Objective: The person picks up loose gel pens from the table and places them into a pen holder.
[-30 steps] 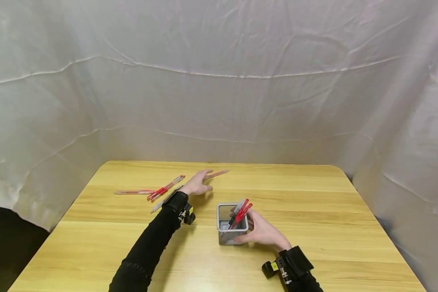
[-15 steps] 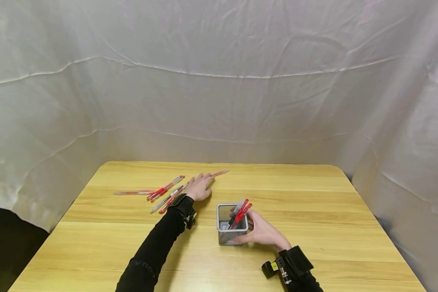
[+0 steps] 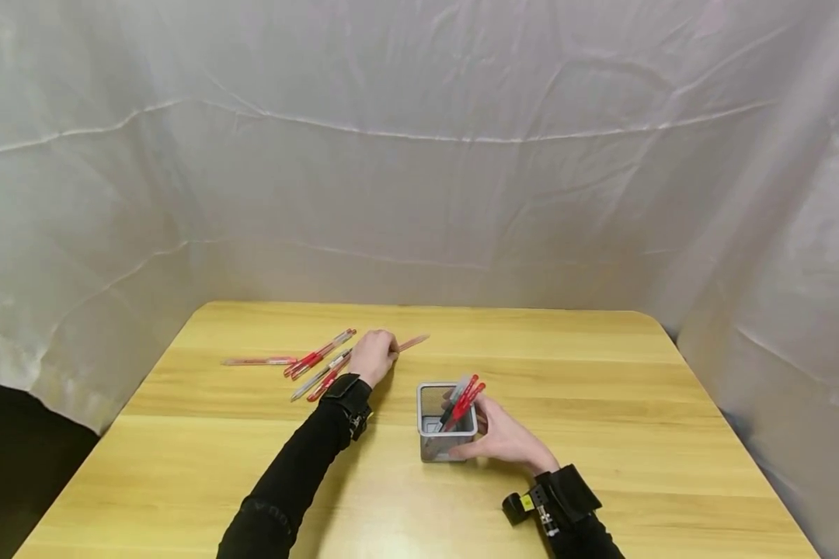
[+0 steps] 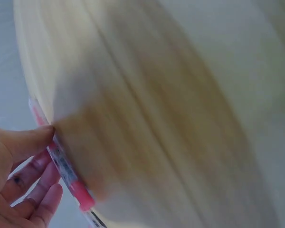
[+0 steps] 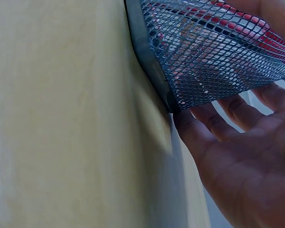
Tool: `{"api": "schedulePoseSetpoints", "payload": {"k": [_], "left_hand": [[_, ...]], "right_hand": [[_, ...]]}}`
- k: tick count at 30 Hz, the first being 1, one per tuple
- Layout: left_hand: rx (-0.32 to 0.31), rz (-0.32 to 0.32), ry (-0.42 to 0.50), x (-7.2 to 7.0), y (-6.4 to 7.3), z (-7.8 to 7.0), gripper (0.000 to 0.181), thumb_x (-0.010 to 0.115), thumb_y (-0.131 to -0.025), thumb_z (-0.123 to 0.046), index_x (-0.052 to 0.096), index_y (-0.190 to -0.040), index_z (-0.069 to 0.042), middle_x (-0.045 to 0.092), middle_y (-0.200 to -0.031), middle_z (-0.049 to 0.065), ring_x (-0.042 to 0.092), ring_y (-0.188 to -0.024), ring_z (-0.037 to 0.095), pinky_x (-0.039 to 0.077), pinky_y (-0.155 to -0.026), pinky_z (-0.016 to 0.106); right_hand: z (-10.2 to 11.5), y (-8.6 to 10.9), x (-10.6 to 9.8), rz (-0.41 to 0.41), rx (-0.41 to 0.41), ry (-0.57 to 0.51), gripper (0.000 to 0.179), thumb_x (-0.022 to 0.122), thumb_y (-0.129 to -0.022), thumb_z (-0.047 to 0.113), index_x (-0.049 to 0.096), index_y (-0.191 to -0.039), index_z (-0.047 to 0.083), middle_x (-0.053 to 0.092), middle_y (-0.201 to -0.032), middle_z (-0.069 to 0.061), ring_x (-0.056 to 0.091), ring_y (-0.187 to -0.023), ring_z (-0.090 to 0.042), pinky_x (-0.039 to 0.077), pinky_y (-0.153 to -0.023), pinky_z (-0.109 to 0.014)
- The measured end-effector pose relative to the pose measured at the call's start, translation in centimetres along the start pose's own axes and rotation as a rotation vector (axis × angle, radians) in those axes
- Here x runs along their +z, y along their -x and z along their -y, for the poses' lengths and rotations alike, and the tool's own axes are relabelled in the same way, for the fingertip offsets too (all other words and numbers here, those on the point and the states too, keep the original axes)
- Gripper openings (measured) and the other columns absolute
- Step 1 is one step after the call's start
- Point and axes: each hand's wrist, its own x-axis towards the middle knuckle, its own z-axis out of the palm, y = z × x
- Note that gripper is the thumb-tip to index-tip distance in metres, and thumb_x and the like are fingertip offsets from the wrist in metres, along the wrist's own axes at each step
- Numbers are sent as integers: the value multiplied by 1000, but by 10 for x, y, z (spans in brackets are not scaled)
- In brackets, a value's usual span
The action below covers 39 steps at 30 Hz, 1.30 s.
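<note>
My left hand (image 3: pixel 374 357) is at the far middle of the table, its thumb and fingers pinching a red pen (image 4: pixel 66 166). In the head view one end of that pen sticks out to the right of the knuckles; the fingertips are mostly hidden there. My right hand (image 3: pixel 506 439) grips a grey mesh pen holder (image 5: pixel 204 61) by its right side, thumb at the near wall and fingers around behind. Red pens (image 3: pixel 470 398) and a dark pen (image 3: pixel 449 411) lean inside the holder toward its right corner.
Just left of the left hand lie several loose pens on the wooden table (image 3: pixel 601 404): a pair of red pens (image 3: pixel 318 357), a clear pen with a dark part (image 3: pixel 315 382), and a red pen (image 3: pixel 259 361) further left. A pale curtain (image 3: pixel 419 194) hangs behind the table.
The left hand first drew back slightly with spread fingers, then curled its fingers onto the far pen, whose visible end shifted slightly. The right hand and pen holder stayed in place.
</note>
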Motion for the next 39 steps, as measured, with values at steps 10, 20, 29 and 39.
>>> {"api": "schedulePoseSetpoints", "payload": {"k": [10, 20, 29, 39], "left_hand": [[14, -15, 57, -2, 8, -1, 23, 69, -88, 5, 62, -108, -2, 70, -87, 15, 68, -84, 33, 57, -73, 44], [-12, -13, 336, -23, 7, -10, 24, 58, -99, -4, 65, -120, 5, 67, -96, 18, 57, -85, 27, 45, -74, 35], [-40, 10, 665, -45, 17, -26, 27, 59, -100, -8, 66, -123, 5, 69, -104, 21, 64, -92, 27, 51, -80, 27], [35, -16, 796, -68, 29, -41, 25, 62, -99, -11, 68, -121, 1, 68, -100, 18, 57, -88, 13, 46, -80, 20]], "right_hand": [[0, 2, -2, -7, 14, 38, 81, 85, -77, 24, 44, -145, 11, 63, -132, -11, 59, -123, -30, 51, -104, -47], [-2, 0, -2, -11, 15, 46, 83, 86, -75, 21, 44, -145, 7, 63, -132, -15, 60, -120, -29, 51, -102, -47], [-2, 2, -3, 0, 25, 28, 81, 85, -77, 20, 43, -146, 6, 62, -133, -16, 61, -119, -25, 51, -100, -34], [1, 4, -3, -13, 23, 43, 84, 86, -75, 21, 43, -146, 8, 63, -133, -13, 59, -122, -30, 52, -103, -46]]}}
